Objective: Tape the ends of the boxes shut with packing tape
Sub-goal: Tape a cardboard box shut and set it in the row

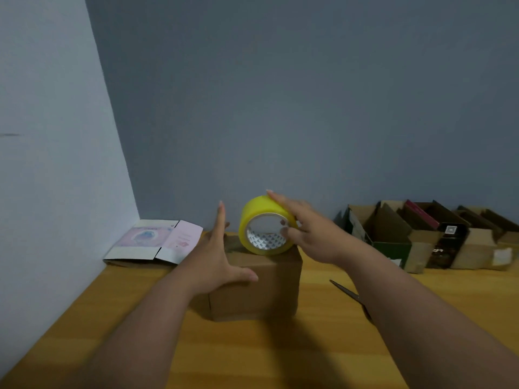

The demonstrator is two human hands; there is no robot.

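- Our right hand [306,231] grips the yellow tape roll [265,224], standing on edge atop the brown box [255,287].
- Our left hand [216,256], fingers straight, presses the box's left top edge.
- The box sits on the wooden table [252,355]; scissors [351,297] lie just right.

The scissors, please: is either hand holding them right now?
No, the scissors lie on the table partly behind the right forearm, while the right hand holds the tape roll.

Beside the brown box [254,286], the scissors [349,296] show only their blades; the right forearm hides the handles. The left hand [216,255] covers the box's left top edge. Right of the box, the row of open cartons [438,237] is cut off by the picture's edge, their labels too blurred to read.
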